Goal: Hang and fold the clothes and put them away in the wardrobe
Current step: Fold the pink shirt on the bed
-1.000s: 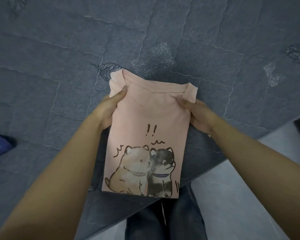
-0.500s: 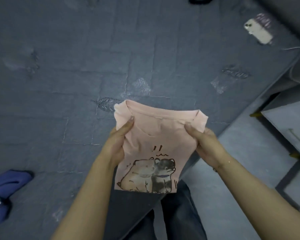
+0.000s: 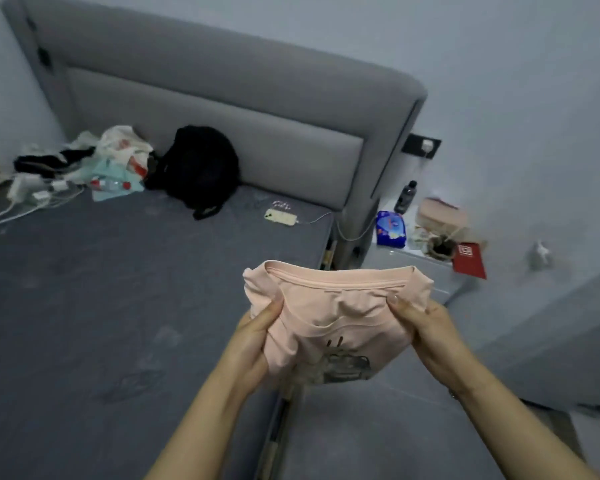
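Midair, above the edge of a grey bed (image 3: 118,289), a person holds a folded pink T-shirt (image 3: 336,317) between both hands, collar away from the body and a blurred dark cartoon print showing near its lower edge. Seen from the head camera, the left hand (image 3: 257,337) grips the shirt's left side, thumb pressed over the top of the fabric and the fingers tucked out of sight beneath it. The right hand (image 3: 426,327) grips the right side likewise, thumb pinching the cloth from above. The shirt touches nothing but the hands. Farther back on the mattress lie a black backpack (image 3: 198,168) against the padded headboard (image 3: 222,109), a heap of clothes and bags (image 3: 101,161) near the far-left corner, and a pale phone (image 3: 280,216) on a charging cable. Beside the bed, a white nightstand (image 3: 413,268) carries a blue packet (image 3: 391,227), a dark bottle (image 3: 406,197) and a red booklet (image 3: 470,260).
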Demonstrator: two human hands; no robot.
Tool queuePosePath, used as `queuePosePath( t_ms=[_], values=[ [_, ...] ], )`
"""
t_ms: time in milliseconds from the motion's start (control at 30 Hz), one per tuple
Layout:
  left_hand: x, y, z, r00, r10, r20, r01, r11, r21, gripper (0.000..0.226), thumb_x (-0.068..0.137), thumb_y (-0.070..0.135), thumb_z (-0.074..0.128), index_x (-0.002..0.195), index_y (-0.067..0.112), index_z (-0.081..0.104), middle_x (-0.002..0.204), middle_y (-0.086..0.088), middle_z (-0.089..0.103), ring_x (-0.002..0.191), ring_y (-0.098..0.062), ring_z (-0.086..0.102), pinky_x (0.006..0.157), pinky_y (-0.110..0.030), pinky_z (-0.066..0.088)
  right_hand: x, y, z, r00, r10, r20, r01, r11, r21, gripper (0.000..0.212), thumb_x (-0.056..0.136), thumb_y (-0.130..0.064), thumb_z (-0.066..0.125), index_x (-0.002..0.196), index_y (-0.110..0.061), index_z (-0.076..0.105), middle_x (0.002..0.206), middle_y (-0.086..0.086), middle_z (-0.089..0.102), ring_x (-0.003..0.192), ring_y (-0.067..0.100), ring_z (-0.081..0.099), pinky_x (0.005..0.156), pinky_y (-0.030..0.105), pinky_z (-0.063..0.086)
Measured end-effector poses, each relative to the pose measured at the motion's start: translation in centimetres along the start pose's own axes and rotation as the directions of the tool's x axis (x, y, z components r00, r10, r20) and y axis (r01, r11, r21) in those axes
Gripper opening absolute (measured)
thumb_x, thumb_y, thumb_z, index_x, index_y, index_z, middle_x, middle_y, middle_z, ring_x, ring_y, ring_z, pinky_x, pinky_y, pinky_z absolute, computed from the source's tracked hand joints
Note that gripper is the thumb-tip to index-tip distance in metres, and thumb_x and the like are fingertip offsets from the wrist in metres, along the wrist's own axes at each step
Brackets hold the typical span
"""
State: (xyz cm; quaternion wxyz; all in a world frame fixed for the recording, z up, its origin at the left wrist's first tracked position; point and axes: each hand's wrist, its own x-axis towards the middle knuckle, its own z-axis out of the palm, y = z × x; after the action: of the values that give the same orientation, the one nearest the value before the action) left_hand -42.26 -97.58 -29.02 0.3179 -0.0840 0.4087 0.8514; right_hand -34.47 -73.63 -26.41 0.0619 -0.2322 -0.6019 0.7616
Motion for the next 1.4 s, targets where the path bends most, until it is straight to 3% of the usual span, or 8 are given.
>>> queuePosePath(
  t_ms=[200, 400, 567, 733, 933, 1033, 1133, 1400],
  values=[
    [-0.8, -2.5, 17.7, 0.969, -0.042, 0.242, 0.002, 0.987, 0.162, 0.042, 0.082, 0.024, 0.067, 0.118, 0.003, 0.066, 0.116, -0.018, 0.069, 0.105, -0.027, 0.069, 0.074, -0.031, 0.058, -8.0, -10.8, -13.7, 0.947, -0.215, -0.237, 0.217, 0.976, -0.015, 0.044, 0.073, -0.020, 0.074, 0.112, -0.001, 0.069, 0.111, 0.015, 0.071, 0.103, 0.027, 0.069, 0.084, 0.028, 0.057],
    [-2.6, -8.9, 36.4, 0.873, -0.116, 0.474, -0.017, 0.964, 0.267, 0.040, 0.080, 0.023, 0.069, 0.116, 0.004, 0.068, 0.114, -0.017, 0.070, 0.102, -0.025, 0.070, 0.072, -0.030, 0.058, -19.2, -19.8, -27.7, 0.810, -0.381, -0.446, 0.380, 0.920, -0.094, 0.034, 0.073, -0.019, 0.074, 0.104, -0.004, 0.072, 0.104, 0.012, 0.074, 0.096, 0.023, 0.071, 0.075, 0.022, 0.057],
    [-7.0, -15.6, 51.0, 0.768, -0.143, 0.625, -0.087, 0.943, 0.323, 0.031, 0.074, 0.025, 0.073, 0.099, 0.006, 0.075, 0.100, -0.014, 0.074, 0.088, -0.023, 0.073, 0.064, -0.029, 0.058, -29.6, -26.4, -38.0, 0.618, -0.517, -0.592, 0.443, 0.851, -0.282, 0.031, 0.069, -0.028, 0.078, 0.094, -0.009, 0.077, 0.099, 0.012, 0.075, 0.093, 0.025, 0.072, 0.077, 0.028, 0.059],
    [-10.7, -21.6, 63.1, 0.585, -0.200, 0.786, -0.121, 0.937, 0.328, 0.038, 0.082, 0.030, 0.070, 0.112, 0.007, 0.069, 0.107, -0.013, 0.073, 0.096, -0.023, 0.072, 0.068, -0.027, 0.058, -37.7, -31.9, -45.0, 0.371, -0.652, -0.661, 0.525, 0.735, -0.430, 0.023, 0.071, -0.027, 0.076, 0.090, -0.015, 0.078, 0.098, 0.008, 0.076, 0.089, 0.018, 0.072, 0.071, 0.022, 0.055],
    [-12.3, -27.0, 76.1, 0.449, -0.212, 0.868, -0.132, 0.945, 0.299, 0.034, 0.086, 0.029, 0.068, 0.111, 0.007, 0.068, 0.105, -0.011, 0.074, 0.094, -0.022, 0.072, 0.065, -0.027, 0.058, -41.0, -36.7, -50.9, 0.049, -0.638, -0.768, 0.619, 0.623, -0.478, 0.017, 0.081, -0.023, 0.077, 0.091, -0.009, 0.076, 0.096, 0.015, 0.075, 0.087, 0.024, 0.070, 0.079, 0.036, 0.057],
    [-11.8, -28.6, 82.1, 0.344, -0.222, 0.912, -0.134, 0.950, 0.281, 0.037, 0.082, 0.030, 0.069, 0.110, 0.006, 0.069, 0.105, -0.012, 0.074, 0.093, -0.022, 0.072, 0.063, -0.027, 0.058, -41.4, -39.2, -54.0, -0.025, -0.596, -0.803, 0.638, 0.609, -0.471, 0.016, 0.080, -0.019, 0.077, 0.092, -0.010, 0.076, 0.093, 0.013, 0.075, 0.083, 0.023, 0.072, 0.075, 0.033, 0.059],
    [-10.0, -30.1, 88.1, 0.260, -0.241, 0.935, -0.131, 0.951, 0.281, 0.036, 0.083, 0.031, 0.070, 0.109, 0.006, 0.069, 0.104, -0.012, 0.074, 0.093, -0.023, 0.073, 0.063, -0.027, 0.058, -40.8, -41.9, -57.5, -0.076, -0.587, -0.806, 0.618, 0.607, -0.500, 0.017, 0.080, -0.018, 0.076, 0.094, -0.009, 0.075, 0.089, 0.010, 0.076, 0.076, 0.019, 0.073, 0.062, 0.026, 0.058],
    [-4.5, -33.5, 103.4, 0.113, -0.277, 0.954, -0.129, 0.948, 0.290, 0.036, 0.083, 0.033, 0.071, 0.109, 0.008, 0.069, 0.101, -0.010, 0.075, 0.090, -0.023, 0.073, 0.061, -0.027, 0.058, -37.9, -50.7, -66.7, -0.212, -0.591, -0.779, 0.446, 0.650, -0.615, 0.004, 0.081, -0.026, 0.076, 0.081, -0.022, 0.078, 0.085, 0.002, 0.076, 0.074, 0.016, 0.074, 0.055, 0.023, 0.057]
  ],
)
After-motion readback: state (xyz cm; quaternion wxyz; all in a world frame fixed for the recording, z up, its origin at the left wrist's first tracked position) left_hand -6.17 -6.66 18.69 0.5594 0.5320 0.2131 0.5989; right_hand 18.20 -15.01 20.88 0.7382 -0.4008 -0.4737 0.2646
